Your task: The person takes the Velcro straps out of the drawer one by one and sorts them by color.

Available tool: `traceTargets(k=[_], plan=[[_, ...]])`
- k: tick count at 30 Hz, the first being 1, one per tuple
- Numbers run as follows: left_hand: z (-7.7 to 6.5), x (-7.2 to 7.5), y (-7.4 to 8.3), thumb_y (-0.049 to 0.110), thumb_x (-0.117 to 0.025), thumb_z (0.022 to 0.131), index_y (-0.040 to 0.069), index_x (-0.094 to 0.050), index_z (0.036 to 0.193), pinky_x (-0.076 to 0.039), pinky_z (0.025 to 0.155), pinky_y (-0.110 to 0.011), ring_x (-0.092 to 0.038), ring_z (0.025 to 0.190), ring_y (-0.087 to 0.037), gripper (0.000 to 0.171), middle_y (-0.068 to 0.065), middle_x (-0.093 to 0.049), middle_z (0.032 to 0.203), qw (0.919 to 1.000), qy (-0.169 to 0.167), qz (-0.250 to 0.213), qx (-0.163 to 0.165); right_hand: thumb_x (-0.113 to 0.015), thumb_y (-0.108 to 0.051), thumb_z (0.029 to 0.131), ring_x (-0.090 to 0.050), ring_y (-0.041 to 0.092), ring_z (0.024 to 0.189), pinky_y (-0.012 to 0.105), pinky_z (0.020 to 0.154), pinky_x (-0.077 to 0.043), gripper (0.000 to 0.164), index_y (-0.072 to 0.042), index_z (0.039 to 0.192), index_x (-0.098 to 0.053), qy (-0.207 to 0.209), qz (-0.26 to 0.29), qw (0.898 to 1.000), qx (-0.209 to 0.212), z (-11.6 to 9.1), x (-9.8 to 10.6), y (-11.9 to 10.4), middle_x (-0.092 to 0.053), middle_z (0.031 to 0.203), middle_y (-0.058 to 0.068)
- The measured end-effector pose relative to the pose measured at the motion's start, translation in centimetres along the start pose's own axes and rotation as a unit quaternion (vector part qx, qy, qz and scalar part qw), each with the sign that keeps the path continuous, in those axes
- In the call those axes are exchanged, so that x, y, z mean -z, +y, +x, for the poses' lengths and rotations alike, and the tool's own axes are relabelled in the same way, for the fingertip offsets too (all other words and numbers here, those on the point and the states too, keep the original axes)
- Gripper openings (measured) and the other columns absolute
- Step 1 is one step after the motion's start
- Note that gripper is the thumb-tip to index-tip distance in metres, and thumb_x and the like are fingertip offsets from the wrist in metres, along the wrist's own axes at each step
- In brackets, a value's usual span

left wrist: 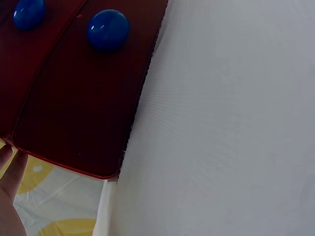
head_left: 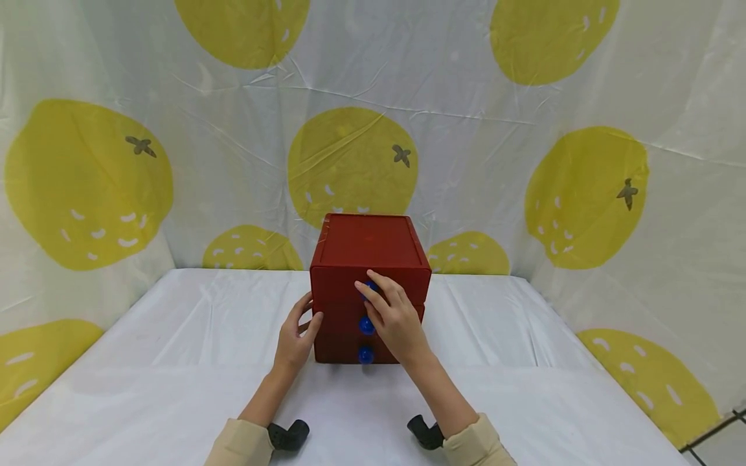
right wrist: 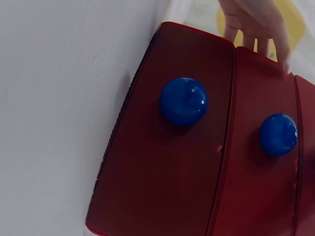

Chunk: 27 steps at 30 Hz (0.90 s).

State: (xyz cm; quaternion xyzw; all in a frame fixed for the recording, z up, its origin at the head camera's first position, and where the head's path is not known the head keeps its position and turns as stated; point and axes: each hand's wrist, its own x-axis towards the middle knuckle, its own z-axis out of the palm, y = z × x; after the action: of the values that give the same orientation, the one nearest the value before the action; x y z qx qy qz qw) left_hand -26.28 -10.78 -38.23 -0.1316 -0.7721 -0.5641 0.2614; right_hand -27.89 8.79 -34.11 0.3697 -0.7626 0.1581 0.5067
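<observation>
A red three-drawer box point(head_left: 340, 310) stands on the white-covered table, with a round blue knob on each drawer front. My left hand point(head_left: 294, 336) rests against the box's left side, the thumb at the front edge and the fingers along the side wall; the right wrist view shows this left hand point(right wrist: 258, 19) too. My right hand point(head_left: 397, 320) is at the top drawer, its fingers around the top blue knob point(head_left: 372, 286) and partly covering it. Below are the middle knob point(head_left: 366, 325) and bottom knob point(head_left: 366, 355). The right hand is outside both wrist views.
The white tabletop point(head_left: 221, 323) spreads around the box. A pale curtain point(head_left: 454, 162) with yellow fruit prints hangs behind it and along both sides. Dark curved pieces point(head_left: 289, 435) sit at both wrists, beside the beige sleeves point(head_left: 240, 443).
</observation>
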Motion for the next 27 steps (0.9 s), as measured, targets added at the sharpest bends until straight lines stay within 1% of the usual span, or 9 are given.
traceTargets(k=[7,10,13,20,27], plan=[[0.14,0.05,0.1,0.01,-0.054,0.09,0.003,-0.044,0.131,-0.048,0.085,-0.049,-0.049,0.117,-0.033,0.043,-0.018,-0.05,0.131,0.9999,0.006,-0.008,-0.007,-0.064,-0.01,0.084,-0.048,0.022,0.112,0.029,0.081,-0.052,0.039,-0.014,0.121,-0.056,-0.006,0.009,1.0,-0.011,0.03,-0.08,-0.13,-0.048,0.128,0.01],[0.12,0.12,0.19,0.011,-0.054,0.09,0.003,-0.044,0.131,-0.048,0.085,-0.049,-0.049,0.117,-0.033,0.043,-0.018,-0.049,0.131,1.0,0.005,-0.006,-0.004,-0.064,-0.007,0.082,-0.047,0.022,0.113,0.029,0.08,-0.052,0.04,-0.015,0.121,-0.057,-0.012,0.019,1.0,-0.018,0.01,-0.11,-0.24,-0.049,0.128,0.009],[0.08,0.15,0.22,0.012,-0.053,0.09,0.005,-0.043,0.132,-0.048,0.086,-0.048,-0.049,0.118,-0.033,0.043,-0.017,-0.049,0.132,1.0,0.001,-0.003,0.003,-0.065,-0.005,0.081,-0.047,0.022,0.113,0.028,0.08,-0.052,0.042,-0.015,0.121,-0.057,-0.014,0.025,0.999,-0.023,-0.01,-0.1,-0.31,-0.05,0.126,0.009],[0.02,0.08,0.12,0.011,-0.053,0.091,0.004,-0.044,0.132,-0.05,0.085,-0.044,-0.05,0.117,-0.031,0.042,-0.016,-0.05,0.131,1.0,0.002,-0.006,0.005,-0.065,-0.004,0.081,-0.048,0.019,0.113,0.027,0.085,-0.05,0.04,-0.014,0.119,-0.059,-0.019,0.038,0.999,-0.034,-0.04,0.2,-0.36,-0.053,0.123,0.006],[-0.05,0.06,0.17,0.012,-0.052,0.091,0.005,-0.044,0.132,-0.049,0.086,-0.044,-0.049,0.119,-0.031,0.042,-0.016,-0.049,0.132,0.9999,-0.002,-0.007,0.011,-0.068,-0.002,0.078,-0.049,0.019,0.111,0.027,0.085,-0.05,0.04,-0.013,0.116,-0.061,-0.01,0.063,0.997,-0.047,0.08,0.32,-0.51,-0.055,0.121,0.006]])
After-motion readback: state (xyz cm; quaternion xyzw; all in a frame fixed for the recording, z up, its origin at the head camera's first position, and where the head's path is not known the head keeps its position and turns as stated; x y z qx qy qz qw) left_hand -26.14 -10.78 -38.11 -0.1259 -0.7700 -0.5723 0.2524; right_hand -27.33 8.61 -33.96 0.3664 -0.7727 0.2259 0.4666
